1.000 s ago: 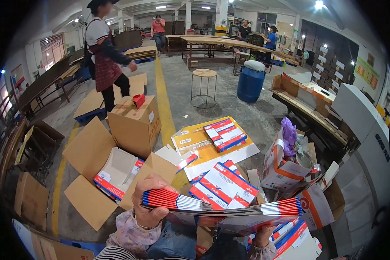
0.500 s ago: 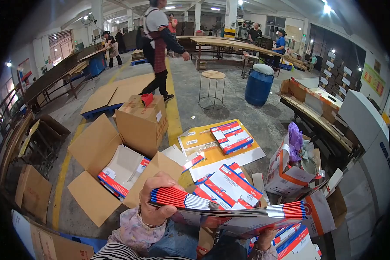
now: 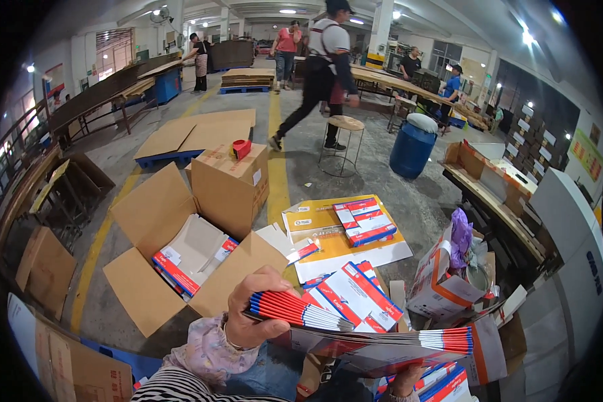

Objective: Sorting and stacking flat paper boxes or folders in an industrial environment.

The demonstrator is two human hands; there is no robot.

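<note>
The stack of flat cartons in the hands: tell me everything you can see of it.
The stack of flat cartons looks like thin folded card, its layered edges red, white and blue toward both ends, with a greyish stretch between. It is held crosswise in front of the person. The left hand grips its left end; the right hand, partly hidden, is beneath its right part. The layers are too fine to count.

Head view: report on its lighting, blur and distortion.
Head view: a ceiling light glares white at upper right; head view: the striding person looks blurred, while the folded cartons in the left hand look sharper; head view: the corners fall to black, and the yellow floor line at left curves.
</note>
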